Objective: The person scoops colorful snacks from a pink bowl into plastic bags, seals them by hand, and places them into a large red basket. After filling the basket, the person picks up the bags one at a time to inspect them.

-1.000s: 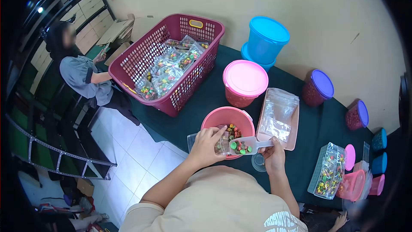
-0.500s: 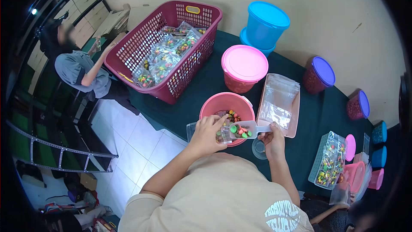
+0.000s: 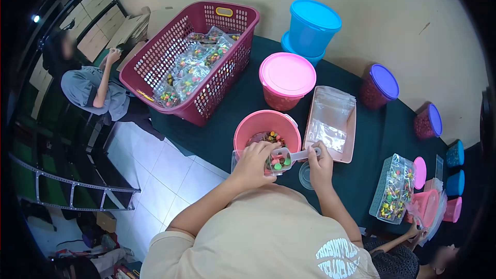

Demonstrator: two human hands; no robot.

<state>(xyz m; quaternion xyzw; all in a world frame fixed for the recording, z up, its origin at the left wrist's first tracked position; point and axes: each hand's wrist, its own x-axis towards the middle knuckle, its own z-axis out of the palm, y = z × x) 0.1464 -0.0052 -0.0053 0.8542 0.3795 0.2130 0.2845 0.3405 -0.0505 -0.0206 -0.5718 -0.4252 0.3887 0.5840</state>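
My left hand point(image 3: 253, 166) is closed around a clear plastic bag point(image 3: 235, 159), which sticks out to its left. In my right hand point(image 3: 321, 169), the handle of a translucent scoop point(image 3: 300, 155) is pinched. The scoop's bowl is at the bag's mouth beside my left fingers, and pink and green pieces point(image 3: 279, 162) show in it. How far the bowl sits inside the bag cannot be made out. Just beyond my hands stands a pink bucket point(image 3: 241, 129) with more colourful pieces at its bottom. A small clear round dish point(image 3: 306, 177) lies by my right wrist.
A maroon basket point(image 3: 206, 106) of filled bags stands back left. Behind the bucket are a pink-lidded tub point(image 3: 287, 75) and stacked blue tubs point(image 3: 314, 26). A tray of empty bags point(image 3: 350, 142) is at right. One person point(image 3: 85, 85) stands left, another point(image 3: 395, 258) works lower right.
The scoop has shifted left and tilted at the bag's mouth, its bowl now closer to my left hand. My right hand has moved slightly left with it. The person at left has raised their hands.
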